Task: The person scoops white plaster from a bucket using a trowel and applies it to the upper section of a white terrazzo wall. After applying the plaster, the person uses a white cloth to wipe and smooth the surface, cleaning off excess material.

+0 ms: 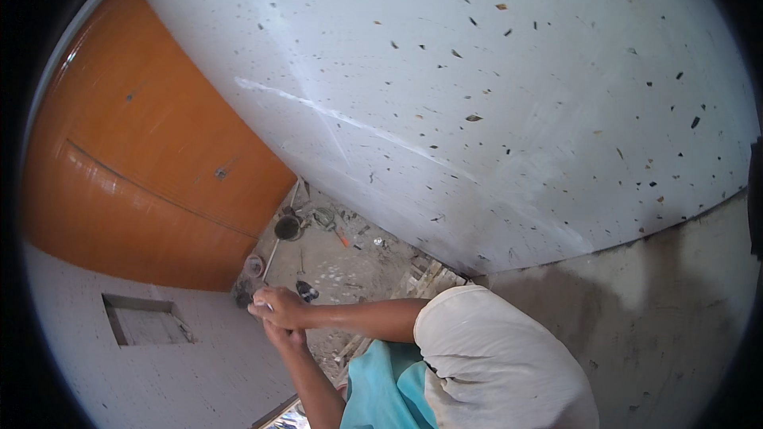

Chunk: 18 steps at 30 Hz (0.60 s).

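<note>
My two hands are together in the lower left, in front of the grey wall's edge. My right hand [283, 307] is closed, its arm reaching in from the right out of a cream sleeve. Just beneath it and touching it is my left hand [288, 337], fingers curled and largely hidden. A small pale bit shows at the right hand's fingers, too small to name. What either hand holds cannot be made out.
A white speckled wall [445, 103] fills the upper right, with an orange panel [151, 151] left of it. A recessed opening [149, 322] sits in the grey wall [207, 365]. On the dirty floor [338, 270] stand a dark bucket [288, 228], a dark shoe [307, 291] and scattered debris.
</note>
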### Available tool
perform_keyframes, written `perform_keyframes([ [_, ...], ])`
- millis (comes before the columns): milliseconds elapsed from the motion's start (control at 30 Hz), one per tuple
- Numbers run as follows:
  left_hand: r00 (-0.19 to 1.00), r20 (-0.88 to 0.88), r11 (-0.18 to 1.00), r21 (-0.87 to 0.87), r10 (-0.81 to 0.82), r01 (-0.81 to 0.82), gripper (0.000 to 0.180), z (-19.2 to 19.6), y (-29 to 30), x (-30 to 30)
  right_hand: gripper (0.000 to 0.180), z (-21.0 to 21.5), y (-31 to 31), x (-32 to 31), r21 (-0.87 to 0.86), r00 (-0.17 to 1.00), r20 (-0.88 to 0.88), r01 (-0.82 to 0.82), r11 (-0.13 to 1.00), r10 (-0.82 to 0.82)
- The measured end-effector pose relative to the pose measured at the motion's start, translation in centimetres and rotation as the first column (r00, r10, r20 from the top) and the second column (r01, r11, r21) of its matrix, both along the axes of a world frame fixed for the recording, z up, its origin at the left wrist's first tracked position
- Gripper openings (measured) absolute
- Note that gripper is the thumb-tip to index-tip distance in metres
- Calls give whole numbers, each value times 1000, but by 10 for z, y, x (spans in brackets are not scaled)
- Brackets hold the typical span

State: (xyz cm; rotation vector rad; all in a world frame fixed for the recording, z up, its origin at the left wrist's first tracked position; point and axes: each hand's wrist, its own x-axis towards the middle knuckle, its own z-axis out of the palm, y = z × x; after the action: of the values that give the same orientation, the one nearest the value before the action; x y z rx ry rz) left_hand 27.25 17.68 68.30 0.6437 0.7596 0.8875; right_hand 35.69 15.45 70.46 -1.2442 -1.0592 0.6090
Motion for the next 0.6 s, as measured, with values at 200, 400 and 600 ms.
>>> perform_keyframes([
  [200, 982, -48, 983, 20, -182, 183, 38, -2, 6, 8, 47, -9, -35, 20, 235, 857, 459, 139, 962, -236],
  [400, 914, -376, 988, -65, -152, 138, 37, 23, -8, 20, 55, 0, -40, 39, -73, 869, 469, 213, 974, -155],
  [600, 912, -408, 981, 160, -32, 106, 40, 31, -3, 19, 57, 10, -40, 19, -305, 979, 192, 122, 944, -65],
])
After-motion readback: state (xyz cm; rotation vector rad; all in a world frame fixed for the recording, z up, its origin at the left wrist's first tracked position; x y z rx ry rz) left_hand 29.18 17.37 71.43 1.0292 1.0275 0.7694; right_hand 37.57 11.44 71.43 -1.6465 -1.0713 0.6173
